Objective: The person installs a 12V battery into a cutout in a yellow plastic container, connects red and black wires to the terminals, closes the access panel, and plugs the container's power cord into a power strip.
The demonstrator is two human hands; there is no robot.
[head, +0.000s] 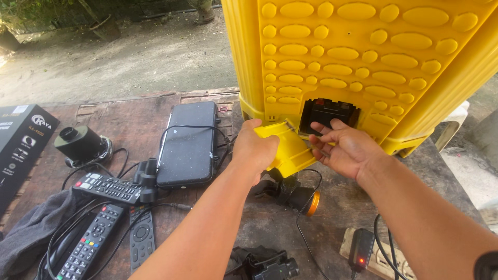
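A large yellow sprayer tank (pixel 363 62) stands on the wooden surface (pixel 129 124), its rectangular opening showing a black battery (pixel 328 113) directly beyond both hands. The left hand (pixel 254 150) is closed around a yellow cover panel (pixel 290 150) just below that opening. The right hand (pixel 345 150), nearer the opening, is half open, fingers touching the panel's edge.

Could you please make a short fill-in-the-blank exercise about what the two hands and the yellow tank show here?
1. The left hand holds a cover panel whose colour is ____.
2. The open compartment in the yellow tank shows a ____ battery.
3. The right hand is ____, fingers spread, beside the panel.
4. Three ____ controls lie on the wooden table.

Missing words: yellow; black; open; remote
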